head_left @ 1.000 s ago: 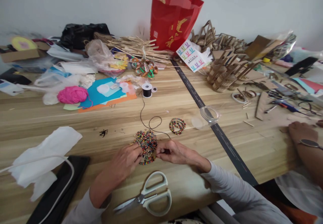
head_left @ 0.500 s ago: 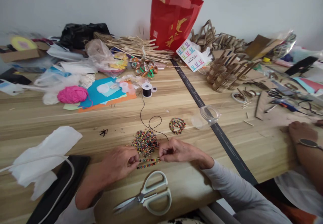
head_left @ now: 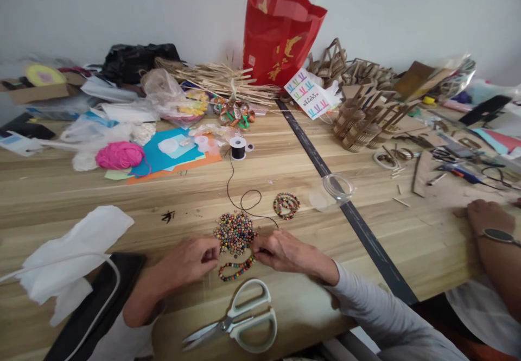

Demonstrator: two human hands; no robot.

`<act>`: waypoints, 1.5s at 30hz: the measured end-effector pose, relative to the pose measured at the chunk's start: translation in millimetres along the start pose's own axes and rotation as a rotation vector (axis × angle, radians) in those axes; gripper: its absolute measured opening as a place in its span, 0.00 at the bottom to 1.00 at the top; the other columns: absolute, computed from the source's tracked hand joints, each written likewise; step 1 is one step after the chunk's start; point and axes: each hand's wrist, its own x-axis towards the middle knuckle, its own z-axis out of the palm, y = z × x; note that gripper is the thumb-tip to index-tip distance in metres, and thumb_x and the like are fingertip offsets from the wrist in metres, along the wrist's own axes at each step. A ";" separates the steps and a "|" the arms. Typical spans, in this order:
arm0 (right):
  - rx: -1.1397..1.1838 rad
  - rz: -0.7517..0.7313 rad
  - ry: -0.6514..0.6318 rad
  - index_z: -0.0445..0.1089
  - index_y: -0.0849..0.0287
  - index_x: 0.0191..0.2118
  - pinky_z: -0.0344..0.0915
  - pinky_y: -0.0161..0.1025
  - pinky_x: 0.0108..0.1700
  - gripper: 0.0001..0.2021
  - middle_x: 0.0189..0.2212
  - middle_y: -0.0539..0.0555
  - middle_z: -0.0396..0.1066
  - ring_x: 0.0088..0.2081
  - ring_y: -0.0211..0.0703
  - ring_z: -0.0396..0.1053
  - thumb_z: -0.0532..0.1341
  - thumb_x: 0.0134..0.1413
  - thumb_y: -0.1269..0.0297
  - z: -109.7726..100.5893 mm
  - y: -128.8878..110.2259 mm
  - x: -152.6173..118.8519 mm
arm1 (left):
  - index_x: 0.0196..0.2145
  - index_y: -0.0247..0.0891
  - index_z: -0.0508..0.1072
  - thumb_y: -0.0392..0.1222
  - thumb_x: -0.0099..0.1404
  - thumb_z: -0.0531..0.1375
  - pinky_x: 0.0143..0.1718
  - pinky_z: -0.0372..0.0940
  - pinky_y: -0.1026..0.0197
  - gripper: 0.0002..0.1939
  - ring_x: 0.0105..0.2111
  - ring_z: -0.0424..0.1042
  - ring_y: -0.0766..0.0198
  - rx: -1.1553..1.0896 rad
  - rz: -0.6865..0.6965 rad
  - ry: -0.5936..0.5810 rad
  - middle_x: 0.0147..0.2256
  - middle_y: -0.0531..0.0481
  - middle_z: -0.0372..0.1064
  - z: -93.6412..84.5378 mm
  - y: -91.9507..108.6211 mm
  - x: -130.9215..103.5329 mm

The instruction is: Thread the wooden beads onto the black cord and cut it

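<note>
A person in grey sleeves works with beads [head_left: 235,234], heaped in many colours toward the near edge of a wooden table [head_left: 195,187]. The right hand [head_left: 255,249], at the heap's right side, is closed in a pinch on one end of a beaded strand [head_left: 236,270], which curves across the wood just nearer the table's front edge than the heap. The left hand [head_left: 215,252] is at the heap's left side, fingers curled and thumb close to them; whether anything is between them cannot be told.

A black cord [head_left: 230,179] loops from a spool [head_left: 237,148], farther back on the table, to the right hand. A finished-looking coil of beads [head_left: 286,206] lies just beyond that hand, and scissors [head_left: 236,317] with pale handles lie spread near the front edge.

Lettering shows at the far edge, where a red bag [head_left: 280,30] stands by the wall with gold characters, too small to read surely, and a small pale label low on its left. Against its foot leans a white card [head_left: 307,92] printed with coloured shapes and the word "COFFEE", the mark before it unclear. At the right edge, a co-worker's arm wears a watch [head_left: 499,235].
</note>
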 end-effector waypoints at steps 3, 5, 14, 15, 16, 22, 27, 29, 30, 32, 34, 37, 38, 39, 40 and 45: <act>-0.097 -0.022 -0.029 0.70 0.61 0.35 0.53 0.32 0.31 0.04 0.29 0.52 0.72 0.30 0.36 0.67 0.58 0.60 0.72 1.7 -0.1 1.9 | 0.32 0.39 0.69 0.43 0.58 0.59 0.40 0.65 0.57 0.06 0.37 0.70 0.55 -0.009 -0.006 0.270 0.33 0.49 0.71 -0.4 -16.1 -0.4; -0.127 -0.024 -0.028 0.70 0.60 0.35 0.53 0.32 0.31 0.04 0.29 0.51 0.72 0.30 0.36 0.67 0.58 0.60 0.71 2.3 -0.1 3.0 | 0.44 0.39 0.68 0.48 0.59 0.61 0.50 0.63 0.49 0.17 0.49 0.67 0.49 0.026 0.000 0.494 0.45 0.44 0.69 9.1 -28.1 0.6; -0.156 -0.047 -0.039 0.69 0.60 0.37 0.52 0.32 0.30 0.04 0.28 0.50 0.71 0.28 0.35 0.66 0.57 0.61 0.70 7.2 4.9 2.9 | 0.68 0.37 0.39 0.64 0.65 0.51 0.63 0.48 0.41 0.45 0.67 0.41 0.41 0.432 0.158 0.532 0.67 0.33 0.45 53.1 -38.6 15.3; -0.162 -0.052 -0.034 0.69 0.60 0.37 0.52 0.32 0.30 0.04 0.28 0.50 0.71 0.28 0.35 0.65 0.57 0.60 0.70 7.4 5.1 3.0 | 0.68 0.37 0.39 0.65 0.65 0.51 0.63 0.48 0.41 0.45 0.67 0.42 0.41 0.454 0.168 0.531 0.66 0.33 0.45 53.1 -37.0 17.9; -0.170 -0.061 -0.025 0.69 0.60 0.36 0.52 0.32 0.30 0.04 0.28 0.50 0.71 0.28 0.35 0.65 0.57 0.60 0.70 7.3 5.2 3.4 | 0.68 0.36 0.40 0.65 0.65 0.50 0.63 0.48 0.42 0.45 0.67 0.42 0.42 0.471 0.179 0.529 0.66 0.33 0.46 52.7 -35.7 20.5; -0.185 -0.178 -0.024 0.67 0.61 0.32 0.55 0.32 0.33 0.05 0.29 0.52 0.70 0.30 0.37 0.64 0.56 0.59 0.73 2.0 6.5 10.9 | 0.68 0.32 0.46 0.65 0.65 0.50 0.63 0.49 0.45 0.45 0.67 0.44 0.44 0.488 0.226 0.492 0.67 0.33 0.47 50.7 -33.2 32.9; -0.150 -0.247 -0.026 0.65 0.60 0.30 0.55 0.32 0.31 0.04 0.27 0.51 0.70 0.29 0.36 0.64 0.57 0.55 0.73 2.4 14.0 18.5 | 0.68 0.34 0.45 0.66 0.64 0.50 0.63 0.50 0.45 0.45 0.67 0.45 0.45 0.474 0.257 0.473 0.67 0.33 0.46 48.8 -30.8 39.4; -0.139 -0.262 -0.009 0.65 0.59 0.31 0.54 0.32 0.31 0.03 0.27 0.50 0.70 0.28 0.36 0.64 0.57 0.55 0.73 4.0 16.8 20.5 | 0.68 0.35 0.44 0.66 0.64 0.49 0.63 0.50 0.45 0.45 0.67 0.44 0.45 0.470 0.263 0.473 0.67 0.33 0.46 48.4 -30.7 42.0; -0.136 -0.269 0.004 0.65 0.59 0.31 0.54 0.32 0.31 0.03 0.27 0.50 0.70 0.28 0.36 0.64 0.58 0.54 0.72 4.6 17.6 21.4 | 0.68 0.36 0.44 0.66 0.64 0.49 0.63 0.50 0.45 0.45 0.67 0.44 0.45 0.468 0.264 0.473 0.67 0.33 0.46 48.4 -31.0 43.2; -0.134 -0.288 0.026 0.65 0.59 0.31 0.54 0.32 0.32 0.03 0.26 0.50 0.70 0.28 0.36 0.64 0.58 0.54 0.72 5.1 18.1 23.1 | 0.68 0.37 0.44 0.67 0.64 0.49 0.63 0.51 0.44 0.45 0.67 0.45 0.44 0.462 0.269 0.469 0.67 0.33 0.46 48.5 -32.0 45.4; -0.134 -0.306 0.037 0.65 0.59 0.31 0.54 0.33 0.32 0.03 0.26 0.50 0.70 0.28 0.36 0.64 0.58 0.54 0.72 5.2 17.6 25.0 | 0.68 0.37 0.44 0.66 0.64 0.49 0.62 0.51 0.43 0.44 0.67 0.46 0.44 0.454 0.273 0.463 0.67 0.33 0.47 48.8 -32.7 47.0; -0.133 -0.316 0.050 0.65 0.59 0.30 0.53 0.33 0.32 0.04 0.26 0.50 0.69 0.28 0.37 0.64 0.58 0.55 0.72 5.8 17.7 27.4 | 0.68 0.36 0.45 0.66 0.65 0.48 0.63 0.51 0.43 0.43 0.67 0.45 0.44 0.446 0.266 0.457 0.67 0.33 0.46 48.6 -32.4 47.6; -0.129 -0.316 0.053 0.65 0.59 0.30 0.53 0.33 0.32 0.04 0.25 0.50 0.69 0.28 0.37 0.64 0.58 0.55 0.72 6.1 18.3 27.9 | 0.68 0.36 0.45 0.66 0.65 0.48 0.63 0.51 0.43 0.43 0.67 0.45 0.45 0.442 0.262 0.453 0.67 0.33 0.47 48.3 -31.9 47.3; -0.122 -0.315 0.058 0.65 0.59 0.30 0.53 0.33 0.32 0.04 0.25 0.49 0.68 0.28 0.36 0.64 0.58 0.54 0.72 6.3 19.0 28.0 | 0.68 0.35 0.45 0.67 0.65 0.47 0.63 0.50 0.43 0.43 0.67 0.45 0.45 0.437 0.260 0.446 0.67 0.33 0.47 47.7 -31.3 46.7; -0.110 -0.315 0.060 0.65 0.59 0.29 0.53 0.33 0.32 0.04 0.25 0.49 0.68 0.28 0.36 0.63 0.58 0.54 0.72 6.2 19.8 27.8 | 0.68 0.35 0.45 0.66 0.65 0.47 0.63 0.50 0.44 0.43 0.67 0.45 0.45 0.429 0.257 0.436 0.66 0.33 0.47 47.0 -30.7 46.0; 0.006 -0.291 0.029 0.66 0.60 0.30 0.54 0.30 0.30 0.04 0.23 0.48 0.66 0.26 0.34 0.61 0.58 0.52 0.75 -0.6 20.4 21.6 | 0.69 0.36 0.39 0.68 0.63 0.49 0.64 0.48 0.45 0.47 0.67 0.44 0.46 0.358 0.262 0.387 0.67 0.34 0.44 42.7 -29.1 39.6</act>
